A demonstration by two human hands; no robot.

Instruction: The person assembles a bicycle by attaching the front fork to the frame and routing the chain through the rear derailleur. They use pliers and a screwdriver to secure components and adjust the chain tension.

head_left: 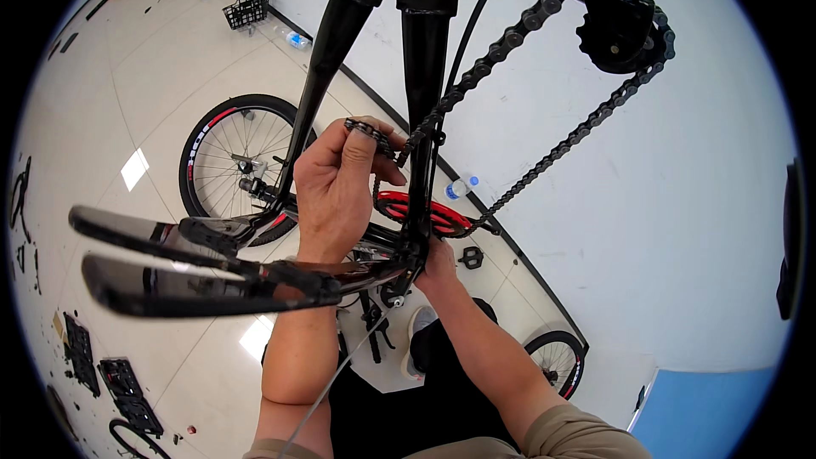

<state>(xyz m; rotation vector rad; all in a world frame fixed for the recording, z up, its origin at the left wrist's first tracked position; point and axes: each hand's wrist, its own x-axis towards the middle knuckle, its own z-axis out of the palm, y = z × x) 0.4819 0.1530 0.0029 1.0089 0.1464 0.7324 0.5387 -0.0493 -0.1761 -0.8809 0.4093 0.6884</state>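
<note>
A black bicycle frame (425, 68) stands in front of me. My left hand (333, 187) is closed on the free end of a dark bike chain (512, 37), pinching it between thumb and fingers beside a frame tube. From there the chain's other parts run up to the black rear derailleur (614, 38) at the upper right and down to a red chainring (450, 220). Low on the frame, close to the chainring, is my right hand (438, 265). Its fingers are hidden behind the frame, so their grip does not show.
Two mudguard-like black pieces (170, 293) jut left from the frame. A wheel (194, 161) is beyond it; another wheel (557, 361) leans by the white wall at right. A pedal (471, 257), bottle (461, 188), wire basket (246, 11) and black tool cases (127, 391) are on the tiled floor.
</note>
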